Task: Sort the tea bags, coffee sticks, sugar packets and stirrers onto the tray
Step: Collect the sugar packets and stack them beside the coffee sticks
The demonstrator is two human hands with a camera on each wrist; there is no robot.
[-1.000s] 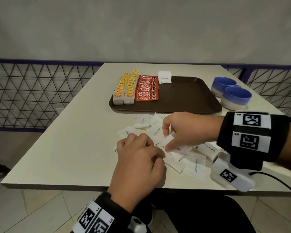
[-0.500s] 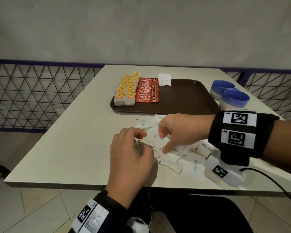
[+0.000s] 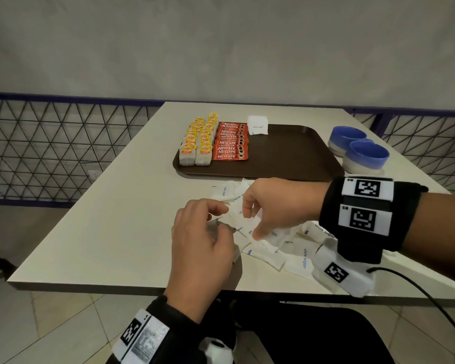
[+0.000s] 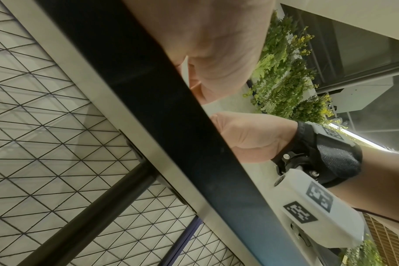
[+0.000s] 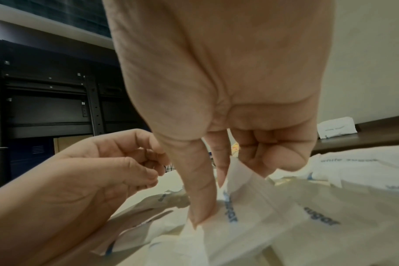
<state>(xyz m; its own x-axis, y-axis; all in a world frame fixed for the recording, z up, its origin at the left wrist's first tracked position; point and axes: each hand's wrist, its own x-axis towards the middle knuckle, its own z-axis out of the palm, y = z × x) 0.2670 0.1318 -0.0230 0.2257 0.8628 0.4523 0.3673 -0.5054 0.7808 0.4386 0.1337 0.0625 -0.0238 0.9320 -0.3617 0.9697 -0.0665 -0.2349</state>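
Observation:
Tea bags with yellow tags (image 3: 195, 145) and red coffee sticks (image 3: 230, 145) lie in rows on the left of the brown tray (image 3: 286, 153). One white sugar packet (image 3: 258, 125) lies at the tray's back edge. Loose sugar packets (image 3: 297, 258) are scattered on the table in front of the tray. My right hand (image 3: 250, 223) pinches one of these packets (image 5: 241, 194) between thumb and forefinger. My left hand (image 3: 202, 243) hovers just left of it, with fingers curled (image 5: 148, 172) and nothing seen in them. No stirrers are in view.
Two blue and white bowls (image 3: 365, 156) stand right of the tray. The table's near edge (image 3: 116, 286) runs just under my wrists. A wire mesh railing (image 3: 50, 148) stands behind and left of the table. A black cable (image 3: 418, 292) trails from my right wrist.
My left hand has lifted slightly and drawn left, off the packets. My right hand has raised the packet that it pinches.

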